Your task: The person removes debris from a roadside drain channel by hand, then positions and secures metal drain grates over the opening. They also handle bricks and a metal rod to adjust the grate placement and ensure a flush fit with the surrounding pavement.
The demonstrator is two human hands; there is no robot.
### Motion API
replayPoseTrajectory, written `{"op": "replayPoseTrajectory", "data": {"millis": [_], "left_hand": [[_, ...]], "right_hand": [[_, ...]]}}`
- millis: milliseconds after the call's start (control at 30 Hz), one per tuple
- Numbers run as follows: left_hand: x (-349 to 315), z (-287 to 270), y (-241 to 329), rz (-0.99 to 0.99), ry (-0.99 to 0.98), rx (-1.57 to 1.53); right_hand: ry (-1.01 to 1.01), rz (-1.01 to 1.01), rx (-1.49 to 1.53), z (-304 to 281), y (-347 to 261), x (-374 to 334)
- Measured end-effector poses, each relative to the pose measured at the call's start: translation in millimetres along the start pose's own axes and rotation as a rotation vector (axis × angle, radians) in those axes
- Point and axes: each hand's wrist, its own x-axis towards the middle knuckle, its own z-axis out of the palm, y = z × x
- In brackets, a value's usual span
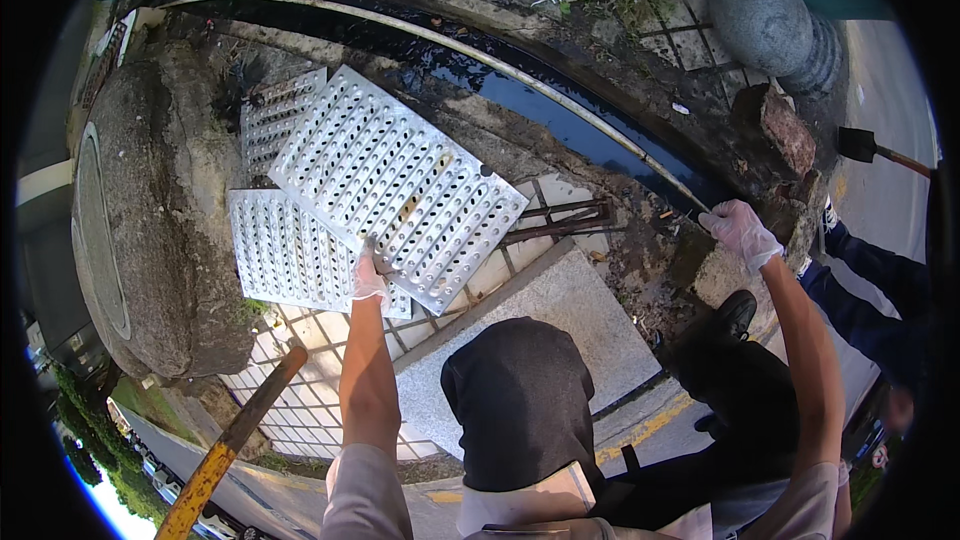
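My left hand point(368, 277), in a thin clear glove, is closed at the lower edge of a perforated metal drain cover point(400, 165). That cover overlaps a second metal cover point(290, 255) at its lower left and a dirtier one point(277, 112) behind. My right hand point(745, 235), gloved alike, grips the near end of a long, thin pale pole point(480, 58). The pole runs to the far left over an open drain channel point(570, 112) of dark water. The tips of my left fingers are smeared grey and hard to make out.
A big boulder point(150, 210) stands left, a stone bollard point(760, 20) far right. A stone slab point(560, 315) lies before me. Rusty bars point(560, 220) rest beside the covers. A yellow-and-brown handle point(235, 430) sticks up at lower left. Another person's dark-clothed legs point(860, 285) are at right.
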Motion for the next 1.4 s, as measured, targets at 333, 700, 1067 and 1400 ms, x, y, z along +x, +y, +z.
{"op": "replayPoseTrajectory", "data": {"millis": [333,700,1067,1400], "left_hand": [[-40.2,-15.9,12.1,-0.031,-0.374,-0.176],[-68.8,89.9,16.6,-0.024,-0.551,-0.218],[-110.5,262.2,-18.8,-0.151,-0.858,-0.363],[-100.3,371.5,-97.2,-0.247,-0.954,-0.382]], "right_hand": [[-0.231,-0.321,-0.39,8.5,18.6,-69.2],[-0.166,-0.097,-0.135,36.4,110.0,-122.3],[-0.36,-0.072,0.064,46.3,71.5,-91.4],[0.321,-0.059,2.15,104.7,36.4,25.6]]}}
